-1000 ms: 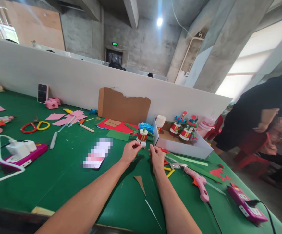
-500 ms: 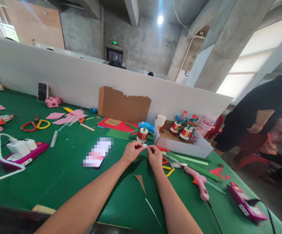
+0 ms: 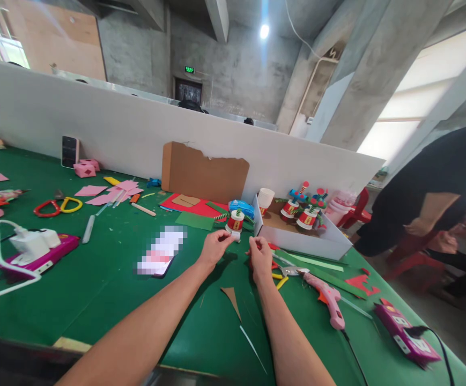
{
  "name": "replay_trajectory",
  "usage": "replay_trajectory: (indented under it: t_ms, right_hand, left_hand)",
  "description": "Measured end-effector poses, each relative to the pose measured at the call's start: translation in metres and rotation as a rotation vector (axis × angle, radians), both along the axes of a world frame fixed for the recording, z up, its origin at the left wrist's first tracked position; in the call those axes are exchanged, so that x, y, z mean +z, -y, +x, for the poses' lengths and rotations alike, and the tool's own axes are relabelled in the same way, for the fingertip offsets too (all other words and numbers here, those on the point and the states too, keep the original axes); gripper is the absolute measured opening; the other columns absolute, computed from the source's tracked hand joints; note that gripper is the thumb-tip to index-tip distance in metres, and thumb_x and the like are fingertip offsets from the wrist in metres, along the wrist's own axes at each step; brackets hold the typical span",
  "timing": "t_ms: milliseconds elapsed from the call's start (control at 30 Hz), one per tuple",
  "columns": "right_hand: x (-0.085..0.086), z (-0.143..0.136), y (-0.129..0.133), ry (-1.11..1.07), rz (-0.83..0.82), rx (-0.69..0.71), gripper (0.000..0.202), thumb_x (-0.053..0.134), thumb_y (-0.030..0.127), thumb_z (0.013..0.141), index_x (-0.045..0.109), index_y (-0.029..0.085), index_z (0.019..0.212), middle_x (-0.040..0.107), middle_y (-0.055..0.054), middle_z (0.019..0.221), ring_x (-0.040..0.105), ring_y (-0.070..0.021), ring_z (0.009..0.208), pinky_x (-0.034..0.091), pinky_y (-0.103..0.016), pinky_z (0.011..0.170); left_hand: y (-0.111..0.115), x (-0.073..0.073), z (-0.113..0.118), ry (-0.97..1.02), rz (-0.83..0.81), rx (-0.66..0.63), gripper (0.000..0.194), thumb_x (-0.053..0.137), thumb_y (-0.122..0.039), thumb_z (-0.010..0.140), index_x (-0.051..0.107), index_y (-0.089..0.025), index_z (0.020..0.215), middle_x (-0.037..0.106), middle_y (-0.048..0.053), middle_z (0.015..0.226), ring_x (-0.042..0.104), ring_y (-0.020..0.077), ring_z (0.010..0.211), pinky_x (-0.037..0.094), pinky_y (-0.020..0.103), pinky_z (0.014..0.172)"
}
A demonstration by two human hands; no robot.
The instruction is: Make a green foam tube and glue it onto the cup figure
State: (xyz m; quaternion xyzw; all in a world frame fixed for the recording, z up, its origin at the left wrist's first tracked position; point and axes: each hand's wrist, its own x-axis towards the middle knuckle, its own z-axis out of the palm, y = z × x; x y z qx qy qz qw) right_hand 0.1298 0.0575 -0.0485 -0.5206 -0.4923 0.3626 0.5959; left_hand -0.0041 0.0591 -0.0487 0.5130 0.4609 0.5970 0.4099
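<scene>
My left hand [image 3: 215, 249] is in a pinch, with a small white piece [image 3: 236, 236] at its fingertips. Just beyond it stands a red and white paper-cup figure [image 3: 235, 221] with green striped coiled arms. A short gap to the right, my right hand [image 3: 260, 256] has thumb and forefinger pressed together; whatever they pinch is too small to make out. Red-and-yellow-handled scissors [image 3: 281, 280] lie beside the right wrist, partly hidden by it. Below the hands, a brown paper scrap [image 3: 231, 301] and a thin white strip [image 3: 252, 348] rest on the green table [image 3: 116, 305].
A white box [image 3: 301, 244] at the back right holds several cup figures. A pink glue gun [image 3: 329, 300] and a purple power strip [image 3: 405, 335] lie on the right. Left of my hands is a phone [image 3: 162, 252]; a person [image 3: 429, 187] stands beyond the table's right edge.
My hands have drawn apart: the right moved slightly right, away from the white piece. The piece stays at my left fingertips, now tilted more upright.
</scene>
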Motion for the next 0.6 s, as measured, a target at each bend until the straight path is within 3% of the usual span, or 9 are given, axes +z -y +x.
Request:
replay_trajectory:
  t_ms: [100,167,400,600]
  right_hand:
    - [0.0007,-0.002,0.0015,0.026,0.006,0.095,0.035,0.056,0.052,0.072,0.062,0.018,0.078,0.05,0.004,0.051,0.049,-0.0127,0.048,0.043,-0.025,0.048]
    - [0.0017,-0.0033,0.0028,0.08,0.01,0.144,0.037,0.056,0.052,0.074,0.066,0.016,0.077,0.051,0.003,0.05,0.049,-0.0131,0.048,0.042,-0.025,0.049]
    - [0.0045,-0.0026,0.0039,0.185,0.042,0.072,0.033,0.059,0.047,0.07,0.067,0.016,0.073,0.06,0.0,0.059,0.05,-0.0136,0.052,0.04,-0.025,0.052]
    - [0.0039,-0.0057,0.0047,0.222,0.065,0.108,0.031,0.058,0.047,0.07,0.067,0.017,0.068,0.061,-0.001,0.056,0.05,-0.0141,0.05,0.04,-0.025,0.051]
  left_hand:
    - [-0.0003,-0.0008,0.0004,-0.018,0.019,-0.011,0.025,0.059,-0.041,0.065,0.063,-0.016,0.062,0.056,-0.002,0.054,0.046,0.0112,0.054,0.035,0.023,0.052]
    - [-0.0007,-0.0019,0.0006,-0.033,0.028,-0.025,0.026,0.059,-0.041,0.067,0.064,-0.016,0.064,0.055,-0.002,0.053,0.045,0.0112,0.054,0.034,0.023,0.052]
    - [-0.0005,-0.0017,0.0003,0.096,-0.05,-0.041,0.031,0.058,-0.044,0.068,0.065,-0.014,0.07,0.055,-0.001,0.058,0.043,0.0099,0.053,0.034,0.022,0.049]
    - [0.0019,0.0003,0.0016,-0.029,-0.005,-0.039,0.031,0.065,-0.046,0.062,0.057,-0.016,0.059,0.048,-0.004,0.052,0.038,0.0087,0.051,0.03,0.021,0.048]
